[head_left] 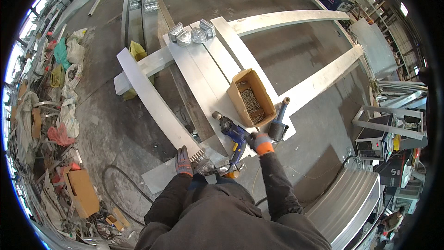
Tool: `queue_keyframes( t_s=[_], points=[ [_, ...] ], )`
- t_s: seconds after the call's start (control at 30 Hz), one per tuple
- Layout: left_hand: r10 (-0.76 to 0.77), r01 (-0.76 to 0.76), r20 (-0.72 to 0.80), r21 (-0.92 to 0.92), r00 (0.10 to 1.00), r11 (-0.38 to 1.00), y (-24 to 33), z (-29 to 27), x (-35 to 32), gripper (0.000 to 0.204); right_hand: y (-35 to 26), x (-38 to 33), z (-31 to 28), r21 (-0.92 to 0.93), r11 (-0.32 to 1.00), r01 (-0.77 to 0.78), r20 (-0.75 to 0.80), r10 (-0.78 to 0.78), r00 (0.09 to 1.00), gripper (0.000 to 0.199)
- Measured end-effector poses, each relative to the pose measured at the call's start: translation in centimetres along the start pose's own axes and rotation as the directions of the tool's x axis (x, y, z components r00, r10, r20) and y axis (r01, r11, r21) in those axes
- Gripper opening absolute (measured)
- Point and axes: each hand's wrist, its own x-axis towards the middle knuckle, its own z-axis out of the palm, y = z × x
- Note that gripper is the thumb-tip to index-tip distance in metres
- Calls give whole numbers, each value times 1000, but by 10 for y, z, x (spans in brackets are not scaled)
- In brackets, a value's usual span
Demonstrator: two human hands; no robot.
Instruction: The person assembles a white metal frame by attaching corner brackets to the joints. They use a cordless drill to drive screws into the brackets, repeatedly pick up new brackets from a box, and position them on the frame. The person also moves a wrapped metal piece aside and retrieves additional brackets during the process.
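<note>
Head view | my left hand [183, 161], fingers straight, lies at the long white rectangular metal tube [156, 103], left of the brown cardboard box [237, 102] of slender metal fasteners [250, 101]; likely stiff, slippery: grip both edges | my right hand [261, 143], clamped or not I cannot tell, beside the blue-black pistol-shaped drill [237, 135] nearer me than that box; probably dense, hold its handle

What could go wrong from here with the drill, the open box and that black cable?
The blue drill lies near the close ends of the pale beams, right beside the right hand, so a bump might knock it off. The open cardboard box of loose fasteners stands on those beams too; if jolted, it could tip and spill. The black cable curves over the floor at the person's left, a possible trip hazard.
</note>
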Motion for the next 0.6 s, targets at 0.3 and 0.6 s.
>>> queue_keyframes(
  t_s=[0.3, 0.6],
  points=[
    [-19, 20, -5, 184, 1000, 983, -17, 32, 3, 68, -2, 171, -38, -383, 922, -54, -1, 59, 998, 27],
    [-60, 65, -78, 61, 995, 996, -6, 24, -4, 65, 7, 184, -32, -492, 868, -65, 7, 78, 997, 29]
  ],
)
